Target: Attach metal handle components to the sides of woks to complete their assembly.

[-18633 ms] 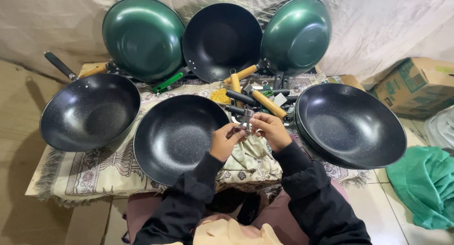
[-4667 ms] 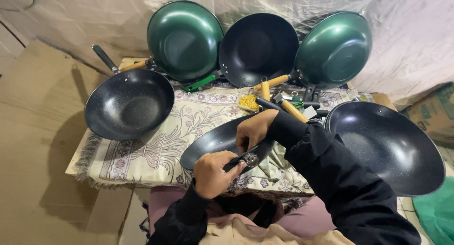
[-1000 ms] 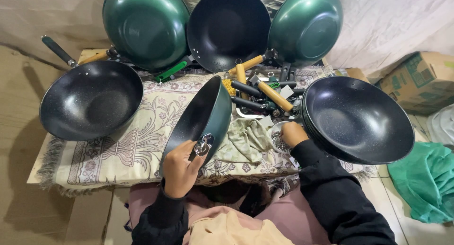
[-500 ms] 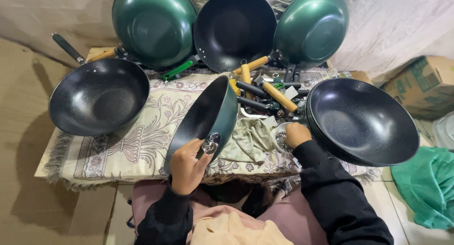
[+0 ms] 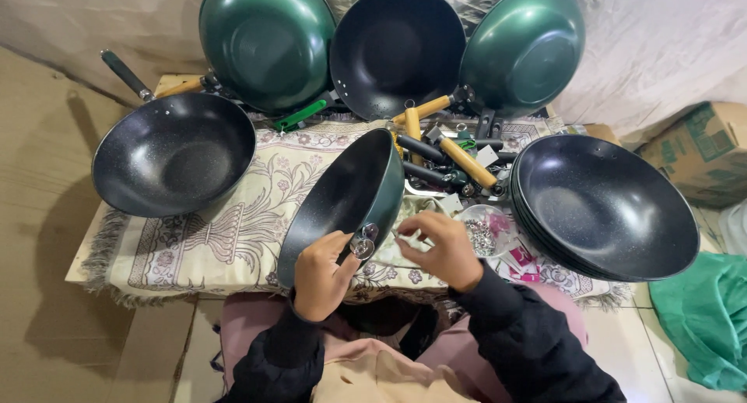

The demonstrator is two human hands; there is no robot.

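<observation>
My left hand (image 5: 320, 277) grips the near rim of a dark wok with a green outside (image 5: 342, 197). The wok stands tilted on its edge on the patterned cloth (image 5: 233, 236). A small shiny metal bracket (image 5: 363, 241) sits on its rim by my left thumb. My right hand (image 5: 440, 249) is just right of the bracket, its fingertips pinched on a small metal piece that is too tiny to make out. A clear bag of small screws (image 5: 484, 230) lies right of that hand.
A stack of black woks (image 5: 603, 208) sits at the right and a handled black wok (image 5: 175, 162) at the left. Two green woks (image 5: 268, 41) (image 5: 529, 53) and a black one (image 5: 397, 45) lean at the back. Loose handles (image 5: 447, 150), a cardboard box (image 5: 704, 150) and green cloth (image 5: 704, 310) are near.
My right hand has come back from the screw bag beside the stacked woks to the bracket on the tilted wok. My left hand keeps hold of the wok's rim.
</observation>
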